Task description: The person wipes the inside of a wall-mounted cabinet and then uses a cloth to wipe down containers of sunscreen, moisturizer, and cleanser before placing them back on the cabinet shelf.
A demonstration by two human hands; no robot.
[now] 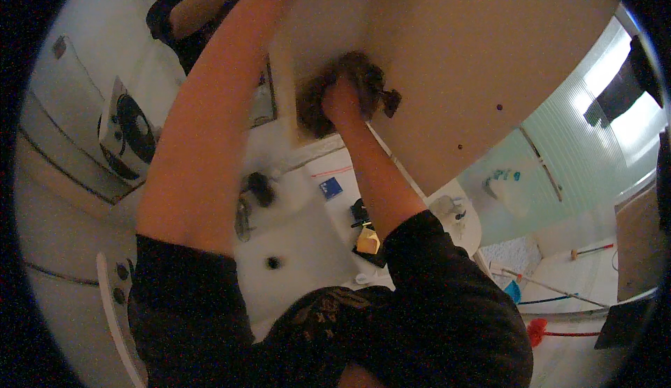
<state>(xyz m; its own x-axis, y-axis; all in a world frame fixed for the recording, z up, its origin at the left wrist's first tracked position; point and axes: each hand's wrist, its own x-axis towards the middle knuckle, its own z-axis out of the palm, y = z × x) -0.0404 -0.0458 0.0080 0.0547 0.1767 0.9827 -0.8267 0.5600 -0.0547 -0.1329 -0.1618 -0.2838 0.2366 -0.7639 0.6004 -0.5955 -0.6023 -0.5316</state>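
Note:
My left arm [203, 122] stretches up along the left and runs out at the top edge, so the hand itself is cut off. My right hand [342, 103] is raised, its fingers curled against a dark brown, blurred shape [365, 70]. What that shape is, and what the fingers hold, I cannot make out. Just right of the hand, a dark hinge-like fitting [392, 103] sits on a large beige panel [475, 60] that looks like an open cabinet door.
Below my arms is a white washbasin [307, 241] with a metal tap [242, 217]. A blue square packet [330, 187] and a yellow block [368, 241] lie on its right ledge. A mirror at upper left shows a dark-sleeved reflection [203, 18]. Right are a glass screen [552, 157] and a red brush [537, 332].

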